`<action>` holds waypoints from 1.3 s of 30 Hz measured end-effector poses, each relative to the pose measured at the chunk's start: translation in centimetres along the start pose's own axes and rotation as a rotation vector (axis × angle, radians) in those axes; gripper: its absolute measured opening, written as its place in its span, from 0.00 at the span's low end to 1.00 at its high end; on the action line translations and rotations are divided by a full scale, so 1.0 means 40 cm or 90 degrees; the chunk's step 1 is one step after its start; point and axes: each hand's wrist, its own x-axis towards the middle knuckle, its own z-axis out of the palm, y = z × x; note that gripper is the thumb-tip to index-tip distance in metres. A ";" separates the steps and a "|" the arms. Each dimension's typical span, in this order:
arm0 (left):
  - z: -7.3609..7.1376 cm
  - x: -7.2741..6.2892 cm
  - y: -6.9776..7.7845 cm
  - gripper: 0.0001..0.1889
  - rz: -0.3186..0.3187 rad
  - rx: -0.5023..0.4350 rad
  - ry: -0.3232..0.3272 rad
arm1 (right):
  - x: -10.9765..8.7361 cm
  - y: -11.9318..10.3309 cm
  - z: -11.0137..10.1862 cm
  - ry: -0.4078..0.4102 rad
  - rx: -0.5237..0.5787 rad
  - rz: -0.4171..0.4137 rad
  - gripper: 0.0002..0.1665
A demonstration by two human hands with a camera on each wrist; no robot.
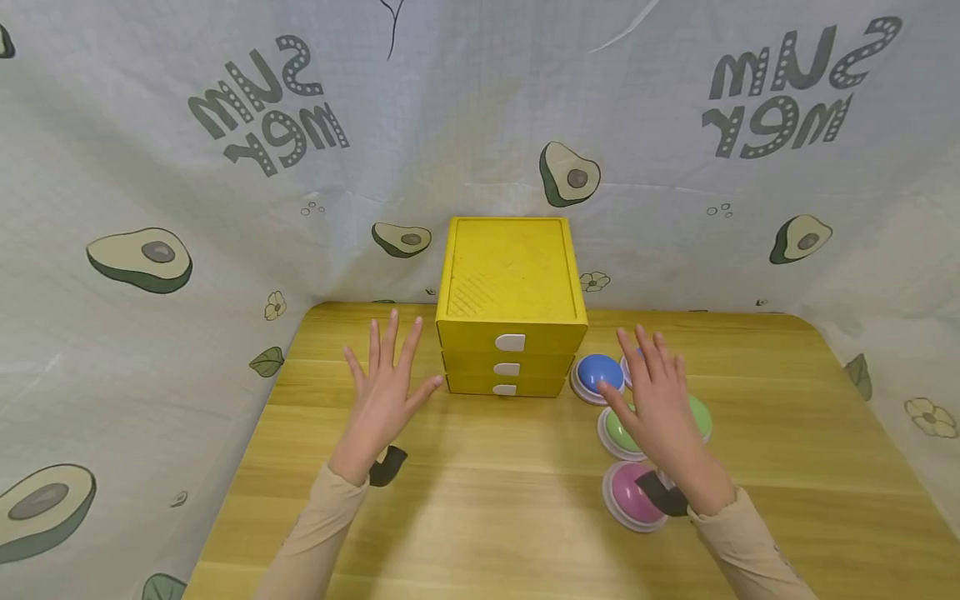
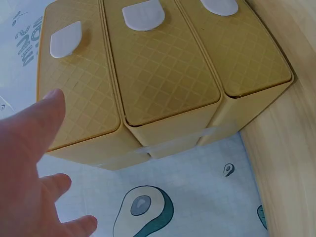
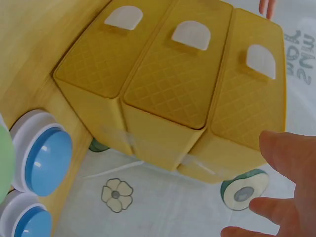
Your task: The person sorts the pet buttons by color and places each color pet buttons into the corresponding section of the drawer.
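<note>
A yellow box of three stacked drawers point(image 1: 512, 271) stands at the back of the wooden table, each drawer with a white tab handle point(image 1: 510, 342). All its drawers look closed in both wrist views. To its left, my left hand point(image 1: 382, 404) hovers with fingers spread, holding nothing. On the other side my right hand point(image 1: 660, 408) is likewise spread and holds nothing, above several round push buttons. A blue button point(image 1: 600, 372), a green button point(image 1: 624, 429) and a pink button point(image 1: 636, 493) show beside it; more blue and green ones are partly hidden behind the hand.
A pale curtain point(image 1: 465, 100) printed with avocados and lettering hangs behind and around the table point(image 1: 495, 483). The buttons sit in a cluster on the table's right half, near the drawer box's right front corner.
</note>
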 end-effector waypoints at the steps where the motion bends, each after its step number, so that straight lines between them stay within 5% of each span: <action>1: -0.003 0.002 0.001 0.42 0.007 0.000 0.007 | 0.003 -0.004 -0.002 0.008 0.004 -0.005 0.43; 13: -0.022 0.041 0.001 0.44 0.096 -0.002 0.064 | 0.030 -0.063 -0.034 0.063 0.115 -0.047 0.44; 27: -0.010 0.104 -0.041 0.43 0.199 -0.135 0.082 | 0.047 -0.121 -0.052 0.118 0.187 -0.143 0.37; 39: -0.004 0.144 -0.083 0.43 0.274 -0.254 0.066 | 0.054 -0.156 -0.059 -0.050 0.333 -0.146 0.40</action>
